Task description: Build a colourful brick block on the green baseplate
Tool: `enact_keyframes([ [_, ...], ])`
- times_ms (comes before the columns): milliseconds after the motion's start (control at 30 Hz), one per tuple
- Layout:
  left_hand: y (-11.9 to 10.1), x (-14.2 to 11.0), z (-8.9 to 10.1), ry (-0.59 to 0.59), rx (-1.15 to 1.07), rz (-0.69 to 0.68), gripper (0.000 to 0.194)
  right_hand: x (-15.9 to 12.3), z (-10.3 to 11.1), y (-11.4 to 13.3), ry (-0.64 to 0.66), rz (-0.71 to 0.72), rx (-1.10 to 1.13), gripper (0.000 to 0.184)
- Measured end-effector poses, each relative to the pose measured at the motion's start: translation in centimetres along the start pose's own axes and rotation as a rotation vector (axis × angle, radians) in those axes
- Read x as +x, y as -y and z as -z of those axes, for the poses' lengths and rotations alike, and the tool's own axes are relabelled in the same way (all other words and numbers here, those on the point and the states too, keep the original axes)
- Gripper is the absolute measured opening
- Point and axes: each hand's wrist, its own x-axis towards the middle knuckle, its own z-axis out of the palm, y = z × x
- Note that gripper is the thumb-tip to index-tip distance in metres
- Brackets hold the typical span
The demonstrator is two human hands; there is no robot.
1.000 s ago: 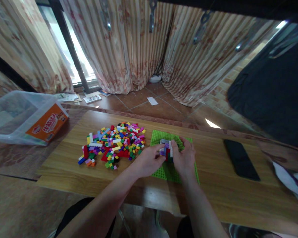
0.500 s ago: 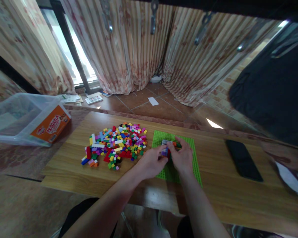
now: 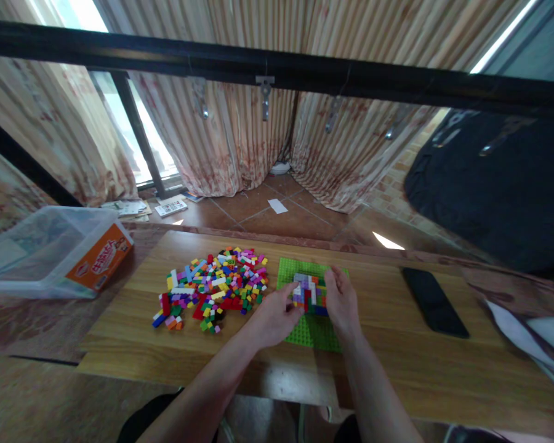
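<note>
A low block of multicoloured toy bricks (image 3: 308, 295), with white, lilac, red, orange and blue pieces, stands on a green studded baseplate (image 3: 305, 335). At its left side is my left hand (image 3: 274, 315), with thumb and index finger bent against the edge. My right hand (image 3: 343, 301) presses along the right side, its fingers drawn together and partly hiding that end. Between both hands the block is gripped from two sides. Left of the baseplate lies a loose heap of small toy bricks (image 3: 221, 280) in many colours.
A clear plastic bin (image 3: 50, 286) with an orange label stands left of the wooden table (image 3: 175, 351). On the right lie a black phone (image 3: 434, 301) and white paper (image 3: 526, 335). A dark rail (image 3: 231, 64) with metal clips crosses above, before curtains.
My hands have moved apart, uncovering more of the brick block's top. My right hand has shifted to its right side. The camera view has tilted upward.
</note>
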Motion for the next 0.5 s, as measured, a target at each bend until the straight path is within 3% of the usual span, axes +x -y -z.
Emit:
enact_keyframes([
  [100,-0.1,0.0,0.3,0.0,0.019,-0.004,0.057,0.5,0.6,-0.3,-0.129,-0.01,0.084,0.055],
  [167,-0.3,0.0,0.7,-0.006,0.009,-0.007,0.053,0.7,0.8,-0.3,-0.148,0.021,0.084,0.051],
  [367,-0.5,-0.1,3.9,-0.156,-0.077,-0.019,0.05,0.7,1.0,0.0,-0.142,0.045,-0.002,0.051],
  [500,-0.5,-0.6,6.9,-0.327,-0.098,-0.031,0.042,0.2,0.5,0.4,-0.047,0.064,-0.17,0.055],
])
